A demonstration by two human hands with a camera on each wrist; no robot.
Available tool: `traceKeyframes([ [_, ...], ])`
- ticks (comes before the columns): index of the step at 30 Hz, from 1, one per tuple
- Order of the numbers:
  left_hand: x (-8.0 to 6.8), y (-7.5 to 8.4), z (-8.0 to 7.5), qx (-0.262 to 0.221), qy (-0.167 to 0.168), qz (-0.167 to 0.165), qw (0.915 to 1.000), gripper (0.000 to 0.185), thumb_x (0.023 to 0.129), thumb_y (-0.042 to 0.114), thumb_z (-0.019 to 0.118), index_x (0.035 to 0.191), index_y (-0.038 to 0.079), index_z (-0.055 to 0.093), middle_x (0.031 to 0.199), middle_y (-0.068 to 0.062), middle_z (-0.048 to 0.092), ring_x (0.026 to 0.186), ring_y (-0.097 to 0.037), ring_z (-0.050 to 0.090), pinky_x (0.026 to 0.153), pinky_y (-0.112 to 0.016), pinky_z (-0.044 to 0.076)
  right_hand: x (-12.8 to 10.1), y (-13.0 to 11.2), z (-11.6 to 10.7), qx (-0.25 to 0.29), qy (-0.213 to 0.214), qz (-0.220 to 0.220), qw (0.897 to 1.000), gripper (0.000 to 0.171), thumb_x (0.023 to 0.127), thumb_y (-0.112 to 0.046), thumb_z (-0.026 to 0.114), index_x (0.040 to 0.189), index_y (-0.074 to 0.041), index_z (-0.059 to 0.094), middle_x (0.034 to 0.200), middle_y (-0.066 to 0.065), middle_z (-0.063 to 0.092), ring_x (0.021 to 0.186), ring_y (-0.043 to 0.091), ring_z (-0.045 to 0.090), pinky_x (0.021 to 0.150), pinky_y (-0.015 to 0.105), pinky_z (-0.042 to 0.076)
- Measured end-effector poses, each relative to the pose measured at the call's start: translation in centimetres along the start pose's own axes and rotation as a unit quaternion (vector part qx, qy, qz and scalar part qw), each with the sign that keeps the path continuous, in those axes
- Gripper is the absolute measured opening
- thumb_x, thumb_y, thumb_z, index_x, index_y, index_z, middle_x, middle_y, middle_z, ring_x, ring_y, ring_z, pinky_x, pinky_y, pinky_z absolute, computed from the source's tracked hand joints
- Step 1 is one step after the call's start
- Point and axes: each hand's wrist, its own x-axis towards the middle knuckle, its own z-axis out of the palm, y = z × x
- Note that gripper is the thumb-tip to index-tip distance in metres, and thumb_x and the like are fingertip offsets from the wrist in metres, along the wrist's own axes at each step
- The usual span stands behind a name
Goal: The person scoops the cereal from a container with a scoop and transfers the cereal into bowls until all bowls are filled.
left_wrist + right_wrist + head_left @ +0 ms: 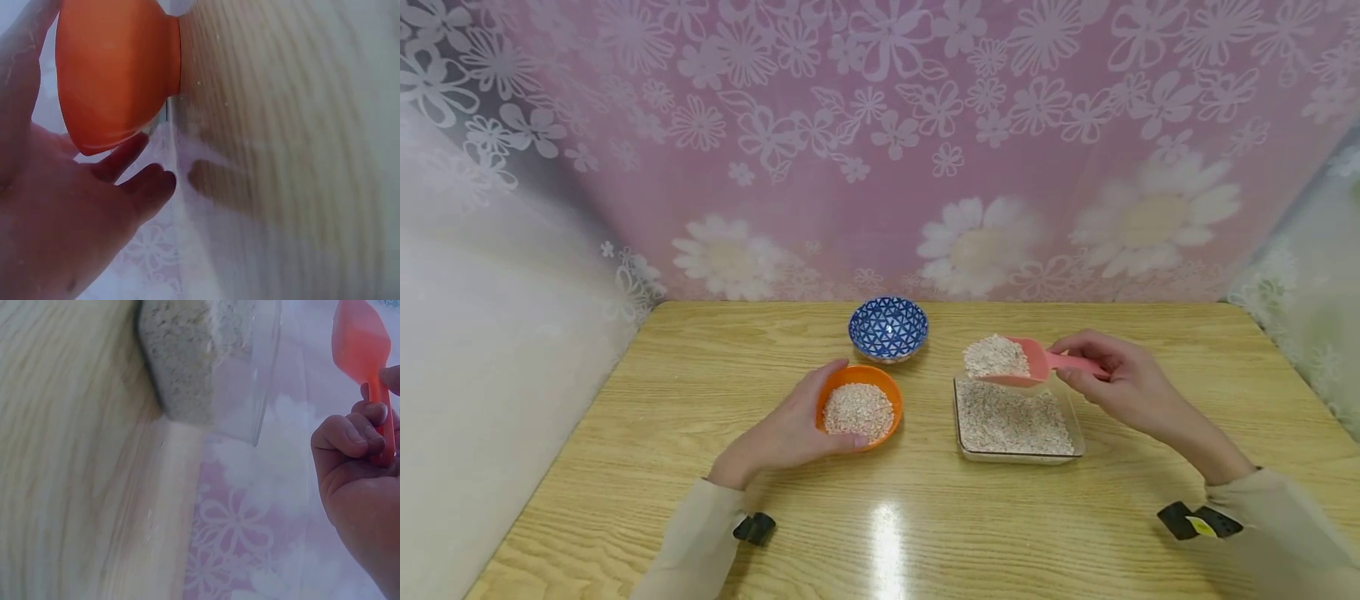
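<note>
Head view: right hand (1123, 379) grips pink scoop (1037, 362); heaped pale flakes (996, 357) sit left of that hand, by the clear container (1022, 457)'s far edge. Any tilt could spill them. Left hand (797, 421) clasps orange bowl (861, 375) at its right. Left wrist view: one finger (152, 187) stands off the bowl; a bump might shift it. Right wrist view: fingers (350, 433) curl round handle (386, 425); wrist roll likeliest spill cause.

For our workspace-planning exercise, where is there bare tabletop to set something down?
Free: the table left of the left hand, and between the sleeves. Crowded: around the orange bowl, blue bowl and clear container, with the pink scoop above.
</note>
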Motion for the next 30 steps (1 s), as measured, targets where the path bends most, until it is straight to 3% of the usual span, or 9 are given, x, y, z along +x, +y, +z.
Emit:
traceKeyframes([
  [9,0.2,-0.6,0.0,-0.048,-0.046,0.009,0.9977,0.122,0.074,0.046,0.09,0.165,0.023,0.012,0.168,-0.002,0.025,0.153,-0.03,0.03,0.124,-0.059,0.028,1.5,-0.9,1.6,0.032,-0.007,-0.039,0.999,0.027,0.092,0.007,0.068,0.115,-0.009,0.069,0.075,-0.008,0.054,0.058,0.01,0.044,0.047,0.029,0.035],
  [30,0.5,-0.9,0.2,-0.07,-0.048,0.013,0.9963,0.118,0.073,0.045,0.091,0.163,0.026,0.016,0.162,0.002,0.033,0.147,-0.026,0.038,0.123,-0.057,0.031,4.4,-3.7,5.3,0.044,-0.09,-0.051,0.994,0.021,0.096,-0.001,0.066,0.11,-0.016,0.07,0.073,-0.003,0.053,0.053,0.006,0.039,0.046,0.024,0.037],
])
